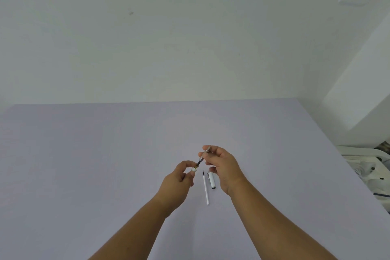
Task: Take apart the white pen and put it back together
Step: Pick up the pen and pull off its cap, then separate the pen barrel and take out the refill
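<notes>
The white pen is in parts. My right hand (221, 163) pinches a thin grey and black inner piece (203, 157), held slanted above the table. Its dark lower end meets a small white pen part (193, 169) pinched between the thumb and fingers of my left hand (181, 177). On the lilac table (105, 164) between my wrists lies a long thin white refill tube (205, 189) with a dark tip pointing away from me. Beside it on the right lies the short white cap (211, 180) with a clip and a dark end.
The table's far edge meets a plain white wall (190, 38). Past the table's right edge stands white furniture or equipment (367, 167) with cables.
</notes>
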Motion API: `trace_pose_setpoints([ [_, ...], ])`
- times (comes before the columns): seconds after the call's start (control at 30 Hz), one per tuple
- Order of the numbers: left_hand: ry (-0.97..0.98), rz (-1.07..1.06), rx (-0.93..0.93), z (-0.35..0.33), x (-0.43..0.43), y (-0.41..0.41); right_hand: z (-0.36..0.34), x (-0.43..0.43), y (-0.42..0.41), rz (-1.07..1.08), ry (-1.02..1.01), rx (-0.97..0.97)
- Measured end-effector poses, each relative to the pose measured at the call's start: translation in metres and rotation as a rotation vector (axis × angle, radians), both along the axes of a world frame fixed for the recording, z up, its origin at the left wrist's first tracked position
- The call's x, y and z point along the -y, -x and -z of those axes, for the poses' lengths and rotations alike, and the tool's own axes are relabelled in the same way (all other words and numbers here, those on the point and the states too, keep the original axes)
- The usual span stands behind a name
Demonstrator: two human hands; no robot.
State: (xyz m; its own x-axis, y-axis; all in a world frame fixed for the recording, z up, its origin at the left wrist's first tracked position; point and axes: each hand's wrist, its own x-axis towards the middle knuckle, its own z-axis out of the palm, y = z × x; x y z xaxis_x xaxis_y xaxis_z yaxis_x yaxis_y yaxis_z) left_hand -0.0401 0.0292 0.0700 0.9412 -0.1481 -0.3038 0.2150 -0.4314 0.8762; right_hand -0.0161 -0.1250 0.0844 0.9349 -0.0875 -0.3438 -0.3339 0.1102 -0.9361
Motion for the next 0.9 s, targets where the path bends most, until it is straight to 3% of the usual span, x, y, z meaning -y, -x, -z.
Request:
trace_pose_setpoints([
  [0.23,0.057,-0.034,-0.065,0.008,-0.004,-0.001,0.006,0.014,-0.022,0.272,-0.069,0.034],
  [0.3,0.066,-0.059,-0.086,0.013,-0.005,-0.001,0.019,0.024,-0.025,0.268,0.112,-0.026],
  [0.43,0.077,-0.095,-0.126,0.026,-0.003,0.001,0.061,0.036,-0.012,-0.091,0.727,-0.190],
  [0.5,0.071,-0.099,-0.147,0.031,-0.001,0.002,0.080,0.038,-0.004,-0.205,0.892,-0.188],
  [0.9,0.025,-0.074,-0.192,0.049,0.004,0.003,0.102,0.032,0.001,-0.148,0.884,-0.125],
])
